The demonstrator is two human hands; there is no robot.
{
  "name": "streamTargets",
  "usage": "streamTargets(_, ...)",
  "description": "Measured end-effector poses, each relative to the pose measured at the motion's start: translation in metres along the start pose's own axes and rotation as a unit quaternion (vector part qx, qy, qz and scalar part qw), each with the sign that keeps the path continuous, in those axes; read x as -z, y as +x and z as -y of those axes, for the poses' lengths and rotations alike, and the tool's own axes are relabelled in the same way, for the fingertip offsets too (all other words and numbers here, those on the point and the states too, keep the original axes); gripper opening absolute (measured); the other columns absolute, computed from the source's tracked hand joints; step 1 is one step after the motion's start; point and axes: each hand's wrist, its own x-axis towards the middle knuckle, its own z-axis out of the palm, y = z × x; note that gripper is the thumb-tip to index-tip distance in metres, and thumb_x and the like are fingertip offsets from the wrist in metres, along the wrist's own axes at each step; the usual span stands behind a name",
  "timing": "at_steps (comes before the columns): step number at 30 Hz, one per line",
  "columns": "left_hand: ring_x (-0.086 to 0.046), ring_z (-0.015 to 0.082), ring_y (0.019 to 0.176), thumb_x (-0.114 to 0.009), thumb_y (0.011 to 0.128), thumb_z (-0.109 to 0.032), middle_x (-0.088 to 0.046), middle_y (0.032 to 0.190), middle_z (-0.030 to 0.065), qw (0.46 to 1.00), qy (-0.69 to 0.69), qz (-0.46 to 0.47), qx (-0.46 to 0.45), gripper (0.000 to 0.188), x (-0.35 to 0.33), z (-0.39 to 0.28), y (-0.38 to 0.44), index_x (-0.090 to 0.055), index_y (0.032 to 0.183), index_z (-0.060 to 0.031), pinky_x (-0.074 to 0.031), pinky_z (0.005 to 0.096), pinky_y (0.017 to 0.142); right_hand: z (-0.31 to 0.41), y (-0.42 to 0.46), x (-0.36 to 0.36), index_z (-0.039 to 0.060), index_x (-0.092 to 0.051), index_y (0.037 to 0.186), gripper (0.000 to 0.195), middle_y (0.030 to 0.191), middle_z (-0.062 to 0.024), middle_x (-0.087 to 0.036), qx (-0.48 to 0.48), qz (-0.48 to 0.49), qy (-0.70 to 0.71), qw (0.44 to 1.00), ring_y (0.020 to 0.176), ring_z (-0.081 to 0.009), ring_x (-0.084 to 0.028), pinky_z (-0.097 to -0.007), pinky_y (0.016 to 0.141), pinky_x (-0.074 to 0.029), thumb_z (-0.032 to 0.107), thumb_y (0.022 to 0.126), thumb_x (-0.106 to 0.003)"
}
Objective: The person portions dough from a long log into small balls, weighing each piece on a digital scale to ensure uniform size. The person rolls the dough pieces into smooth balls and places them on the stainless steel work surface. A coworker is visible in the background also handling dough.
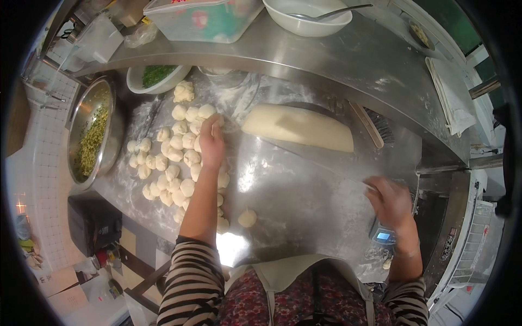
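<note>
My left hand is at the right edge of a group of small dough balls. Its fingertips touch a pale ball at the back of the group; whether they grip it is hidden. My right hand is blurred, raised above the right side of the floured steel worktop. Something thin and pale shows at its fingertips, and a faint streak runs leftward from there. A thick log of dough lies beyond and between my hands. One single dough ball sits apart, nearer my apron.
A steel bowl of chopped filling stands at left, near a white bowl of chopped greens. A wooden-handled brush lies right of the log. A digital scale is below my right hand. A raised steel shelf crosses the back.
</note>
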Motion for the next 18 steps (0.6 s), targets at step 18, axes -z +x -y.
streamTargets(18,-0.048,0.006,0.064,-0.058,0.099,-0.016,-0.054,0.069,-0.0032,0.956,-0.273,0.034,0.1,0.019,-0.092,-0.058,0.054,-0.068,0.107,-0.0014,-0.041,0.0215,0.064,-0.085,0.137,-0.096,0.0086,-0.061,0.103,0.024,0.082,-0.017,-0.067,0.05,0.096,-0.044,0.993,0.076,-0.0372,-0.065,-0.045,0.065,-0.051,0.026,0.088,-0.068)
